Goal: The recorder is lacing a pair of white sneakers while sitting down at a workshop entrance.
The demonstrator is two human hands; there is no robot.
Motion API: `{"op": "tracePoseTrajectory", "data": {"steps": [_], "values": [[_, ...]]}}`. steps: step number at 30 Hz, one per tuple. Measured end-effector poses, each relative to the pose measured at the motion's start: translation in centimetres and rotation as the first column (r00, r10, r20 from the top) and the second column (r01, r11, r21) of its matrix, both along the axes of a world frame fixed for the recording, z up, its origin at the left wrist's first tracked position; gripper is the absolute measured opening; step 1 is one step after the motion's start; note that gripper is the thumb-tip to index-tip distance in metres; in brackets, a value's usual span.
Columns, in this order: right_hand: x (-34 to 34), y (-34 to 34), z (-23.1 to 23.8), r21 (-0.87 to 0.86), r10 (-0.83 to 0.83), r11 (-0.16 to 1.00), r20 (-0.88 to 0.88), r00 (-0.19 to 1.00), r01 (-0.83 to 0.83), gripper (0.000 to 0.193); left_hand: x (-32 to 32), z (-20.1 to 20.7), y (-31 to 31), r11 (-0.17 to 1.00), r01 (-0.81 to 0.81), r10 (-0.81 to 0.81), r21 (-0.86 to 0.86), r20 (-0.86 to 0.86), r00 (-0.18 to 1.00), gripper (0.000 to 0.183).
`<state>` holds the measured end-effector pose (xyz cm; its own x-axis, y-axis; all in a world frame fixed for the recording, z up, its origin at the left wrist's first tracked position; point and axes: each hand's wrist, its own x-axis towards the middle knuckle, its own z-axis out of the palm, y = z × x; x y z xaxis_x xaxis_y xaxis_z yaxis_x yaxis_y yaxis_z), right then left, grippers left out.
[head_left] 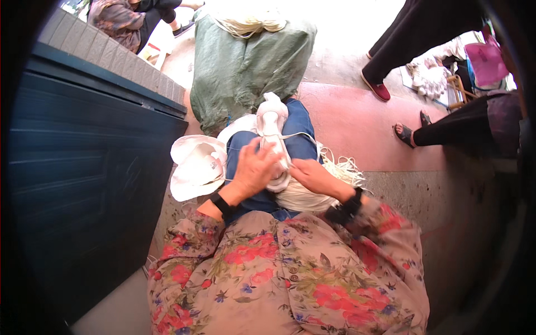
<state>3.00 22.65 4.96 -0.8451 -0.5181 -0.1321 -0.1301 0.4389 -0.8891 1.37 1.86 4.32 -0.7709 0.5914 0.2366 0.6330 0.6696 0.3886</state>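
Across my thighs lies a long white piece (272, 124), wide at both ends and narrower in the middle, like a shoe sole. A thin pale cord (298, 134) crosses it and trails off to the right. My left hand (258, 170) is over the near half of the piece, its fingers bent and smeared by motion. At the right edge of the piece, the fingertips of my right hand (314, 176) are pinched together; what they hold is too small to make out. A bundle of cream cords (304, 196) rests beneath my right wrist.
White cloth-like pieces (196, 167) sit by my left knee. Beyond my knees stands a green sack (251, 70) topped with a pale cord bundle (251, 22). A dark blue panel (89, 151) borders the left. People's legs (399, 44) and a pink bag (484, 64) are at right.
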Motion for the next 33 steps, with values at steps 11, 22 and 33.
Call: {"op": "tracePoseTrajectory", "data": {"steps": [11, 22, 33], "values": [[-1.1, 2.3, 0.2, -0.311, -0.250, 0.507, 0.840, 0.482, 0.804, 0.021, 1.7, 7.1, 8.4, 0.822, 0.247, -0.476, 0.513, 0.381, 0.792, 0.011], [-1.0, -4.3, 0.7, -0.583, -0.114, 0.542, 0.662, 0.740, 0.605, 0.031, 0.2, 5.3, 2.4, 0.705, -0.636, 0.158, 0.315, 0.804, 0.573, 0.024], [-1.2, -5.2, 0.3, -0.551, -0.298, 0.582, 0.539, 0.788, 0.598, 0.026, -0.6, 2.7, 0.8, 0.842, -0.454, 0.240, 0.292, 0.552, 0.799, 0.020]]}}
